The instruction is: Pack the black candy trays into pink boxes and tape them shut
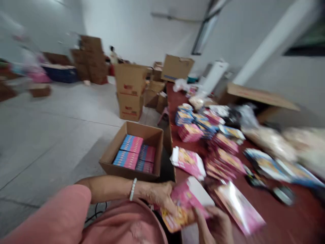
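Observation:
My left hand [162, 198], with a beaded bracelet on its wrist, grips the left side of a pink printed packet [184, 196] with a white flap. My right hand [214, 225] holds the lower right edge of the same packet. A yellow-orange printed piece [175, 220] shows below it, under my left fingers; whether it is separate is blurred. A glossy pink sleeve [241, 206] lies to the right on the red table [276, 220]. Beyond my hands lies a pile of flat pink packets [189, 162].
An open carton [108, 157] with rows of blue and pink boxes [129, 152] stands left of the table. Stacks of pink [190, 133] and blue packs [184, 115] lie farther back. Tall cartons [130, 91] stand on the floor; a person [113, 56] is far off.

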The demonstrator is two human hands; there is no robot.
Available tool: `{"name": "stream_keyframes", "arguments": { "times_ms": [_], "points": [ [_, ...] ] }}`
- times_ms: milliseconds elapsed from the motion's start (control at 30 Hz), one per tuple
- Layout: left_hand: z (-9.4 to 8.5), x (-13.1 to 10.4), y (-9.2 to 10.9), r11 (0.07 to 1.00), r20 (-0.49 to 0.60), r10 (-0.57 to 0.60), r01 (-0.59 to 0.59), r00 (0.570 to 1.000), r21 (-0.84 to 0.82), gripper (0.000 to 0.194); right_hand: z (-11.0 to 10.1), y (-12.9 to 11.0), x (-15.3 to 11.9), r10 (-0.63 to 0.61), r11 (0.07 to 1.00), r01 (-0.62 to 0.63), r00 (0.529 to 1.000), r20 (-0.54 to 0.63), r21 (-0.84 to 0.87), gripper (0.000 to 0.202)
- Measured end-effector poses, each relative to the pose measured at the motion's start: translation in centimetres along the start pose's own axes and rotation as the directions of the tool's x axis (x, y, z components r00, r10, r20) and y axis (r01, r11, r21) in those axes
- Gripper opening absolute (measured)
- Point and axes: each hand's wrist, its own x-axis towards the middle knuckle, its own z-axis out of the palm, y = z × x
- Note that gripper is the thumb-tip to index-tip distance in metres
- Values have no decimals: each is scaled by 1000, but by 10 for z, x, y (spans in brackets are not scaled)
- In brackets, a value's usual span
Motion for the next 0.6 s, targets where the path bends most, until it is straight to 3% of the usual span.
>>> {"name": "stream_keyframes", "arguments": {
  "times_ms": [67,167,233,367,600],
  "points": [
    [10,-3,-2,999,-12,-28,29,1000,34,52,5,-12,-21,106,994,-108,972,-210,2,35],
    [8,7,-5,982,-84,-14,30,996,188,55,16,-16,-36,241,969,-204,907,-347,141,58],
    [3,21,-10,939,-131,-24,67,991,337,58,19,-6,-42,380,909,-282,865,-328,307,68],
    [1,38,-16,902,-5,-112,104,994,419,55,15,9,-60,460,853,-270,792,-400,446,69],
    [3,50,-10,660,113,107,-156,988,735,46,8,6,-77,460,865,-254,745,-482,432,66]
  ]
}}
